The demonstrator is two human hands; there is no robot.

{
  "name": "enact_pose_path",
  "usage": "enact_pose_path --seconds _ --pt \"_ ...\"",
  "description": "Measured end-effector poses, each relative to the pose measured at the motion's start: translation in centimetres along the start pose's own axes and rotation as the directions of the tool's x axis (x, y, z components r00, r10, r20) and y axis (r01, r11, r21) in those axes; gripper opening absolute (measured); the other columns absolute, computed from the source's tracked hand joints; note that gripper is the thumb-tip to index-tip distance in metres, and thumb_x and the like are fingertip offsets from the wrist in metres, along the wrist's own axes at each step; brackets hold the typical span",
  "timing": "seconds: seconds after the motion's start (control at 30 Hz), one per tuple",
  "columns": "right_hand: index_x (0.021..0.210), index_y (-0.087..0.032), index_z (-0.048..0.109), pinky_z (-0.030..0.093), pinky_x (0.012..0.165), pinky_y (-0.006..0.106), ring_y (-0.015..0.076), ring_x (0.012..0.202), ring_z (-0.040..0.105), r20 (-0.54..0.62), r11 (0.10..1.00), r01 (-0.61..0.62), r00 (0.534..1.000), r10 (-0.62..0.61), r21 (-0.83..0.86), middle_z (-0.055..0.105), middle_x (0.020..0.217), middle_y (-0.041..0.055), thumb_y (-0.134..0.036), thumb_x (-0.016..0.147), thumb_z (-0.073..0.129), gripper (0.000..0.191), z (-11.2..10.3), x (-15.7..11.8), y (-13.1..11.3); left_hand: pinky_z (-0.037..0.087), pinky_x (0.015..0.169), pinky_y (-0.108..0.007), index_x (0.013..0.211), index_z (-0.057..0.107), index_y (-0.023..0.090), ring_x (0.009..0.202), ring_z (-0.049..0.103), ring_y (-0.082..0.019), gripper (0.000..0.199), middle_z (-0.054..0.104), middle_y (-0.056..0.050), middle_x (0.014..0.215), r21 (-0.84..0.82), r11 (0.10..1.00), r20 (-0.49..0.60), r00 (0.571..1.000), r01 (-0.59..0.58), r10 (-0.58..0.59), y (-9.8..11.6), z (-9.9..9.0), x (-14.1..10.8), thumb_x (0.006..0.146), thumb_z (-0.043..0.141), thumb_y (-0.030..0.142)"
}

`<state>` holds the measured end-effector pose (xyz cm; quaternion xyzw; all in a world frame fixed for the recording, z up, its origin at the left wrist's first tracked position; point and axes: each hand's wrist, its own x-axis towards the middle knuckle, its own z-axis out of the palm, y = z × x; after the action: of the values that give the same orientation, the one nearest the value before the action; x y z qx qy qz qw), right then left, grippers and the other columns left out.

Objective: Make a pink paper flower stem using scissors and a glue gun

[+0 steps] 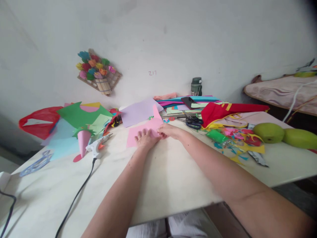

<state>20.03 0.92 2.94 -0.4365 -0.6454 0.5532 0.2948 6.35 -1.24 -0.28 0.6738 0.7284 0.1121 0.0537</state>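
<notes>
A sheet of pink paper [131, 137] lies on the table, with its far right corner standing up. My left hand [145, 139] rests flat on the sheet, fingers spread. At the sheet's right edge, my right hand [168, 131] is closed in a pinch on the paper; its fingertips are partly hidden. Behind the pink sheet is a larger lilac sheet [135, 112]. A hot glue gun [96, 147] lies left of my hands, beside a pink paper cone [83, 142] with a green fringed top.
Black-handled scissors [193, 122] lie right of the pink sheet, near a phone [188, 102] on stacked coloured paper. Further right are a red cloth [218, 114], paper scraps [237, 157] and green fruit [268, 133]. A dark cord [76, 195] crosses the table's left side.
</notes>
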Motion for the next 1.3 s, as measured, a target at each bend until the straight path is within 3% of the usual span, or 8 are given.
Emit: enact_pose_path --seconds 0.13,0.23,0.33,0.43,0.6,1.0,1.13,1.3 --pt "0.058 -0.014 0.042 0.038 0.044 0.017 0.0049 0.04 0.043 -0.032 0.994 -0.042 0.999 0.039 -0.103 0.045 0.044 -0.0043 -0.012 0.074 0.047 0.017 0.6 0.5 0.5 0.009 0.096 -0.054 0.125 0.034 0.028 0.126 0.012 -0.033 0.069 0.023 -0.005 0.138 -0.099 0.994 0.005 0.999 -0.041 0.041 -0.7 -0.4 0.1 0.066 0.041 0.062" --pt "0.06 -0.014 0.046 0.036 0.044 0.016 0.0051 0.042 0.043 -0.066 0.954 -0.033 0.998 0.014 -0.298 0.046 0.046 -0.0039 -0.016 0.071 0.052 0.013 0.8 0.7 0.6 0.012 0.099 -0.047 0.123 0.039 0.022 0.124 0.021 -0.027 0.056 0.032 -0.007 0.134 -0.284 0.953 0.045 0.991 -0.105 0.123 -2.8 -1.5 0.4 0.073 0.043 0.047" --pt "0.065 -0.014 0.055 0.036 0.048 0.017 0.007 0.05 0.047 -0.044 0.862 0.05 0.995 -0.084 -0.505 0.054 0.055 -0.0013 -0.019 0.065 0.058 0.006 1.1 1.1 1.1 0.03 0.094 -0.034 0.113 0.051 0.018 0.111 0.043 -0.023 0.051 0.047 -0.008 0.123 -0.564 0.807 0.052 0.967 -0.177 0.248 -5.6 -2.9 0.2 0.071 0.048 0.046" --pt "0.072 -0.015 0.061 0.036 0.053 0.017 0.0089 0.062 0.052 -0.003 0.774 0.127 0.986 -0.165 -0.62 0.061 0.069 -0.0003 -0.018 0.06 0.061 0.013 1.4 1.3 1.7 0.033 0.092 -0.031 0.103 0.058 0.019 0.107 0.048 -0.02 0.048 0.053 -0.006 0.117 -0.688 0.683 0.022 0.934 -0.244 0.356 -7.7 -3.6 -0.6 0.065 0.056 0.047" --pt "0.074 -0.019 0.064 0.033 0.049 0.017 0.0088 0.061 0.052 -0.017 0.713 0.098 0.988 -0.153 -0.694 0.062 0.07 -0.0022 -0.031 0.058 0.063 0.02 1.6 1.1 1.7 0.032 0.095 -0.03 0.092 0.061 0.019 0.109 0.046 -0.018 0.037 0.054 -0.006 0.115 -0.677 0.644 -0.048 0.894 -0.358 0.446 -8.2 -3.4 -1.5 0.063 0.06 0.041" --pt "0.063 -0.02 0.06 0.027 0.047 0.019 0.0075 0.054 0.047 -0.125 0.598 -0.035 0.986 -0.11 -0.801 0.055 0.058 -0.0043 -0.043 0.061 0.059 0.023 2.5 0.9 1.1 0.038 0.089 -0.027 0.077 0.063 0.02 0.101 0.052 -0.018 0.026 0.059 -0.004 0.108 -0.504 0.755 -0.181 0.907 -0.418 0.381 -7.9 -2.0 -0.7 0.06 0.061 0.04" --pt "0.061 -0.017 0.058 0.026 0.045 0.019 0.0073 0.05 0.043 -0.119 0.626 -0.035 0.989 -0.092 -0.779 0.051 0.054 -0.004 -0.044 0.06 0.059 0.026 2.1 0.9 1.1 0.037 0.091 -0.028 0.084 0.064 0.021 0.102 0.052 -0.018 0.032 0.061 -0.003 0.104 -0.453 0.783 -0.201 0.904 -0.427 0.377 -8.0 -2.4 -0.8 0.059 0.062 0.04" --pt "0.056 -0.015 0.054 0.024 0.042 0.02 0.0057 0.043 0.033 -0.026 0.717 0.046 0.996 -0.089 -0.695 0.037 0.044 -0.0064 -0.04 0.058 0.061 0.026 0.8 0.9 1.5 0.035 0.094 -0.03 0.089 0.065 0.023 0.103 0.05 -0.019 0.035 0.06 -0.002 0.107 -0.408 0.768 -0.205 0.869 -0.495 0.451 -8.0 -2.6 -0.9 0.058 0.063 0.041"
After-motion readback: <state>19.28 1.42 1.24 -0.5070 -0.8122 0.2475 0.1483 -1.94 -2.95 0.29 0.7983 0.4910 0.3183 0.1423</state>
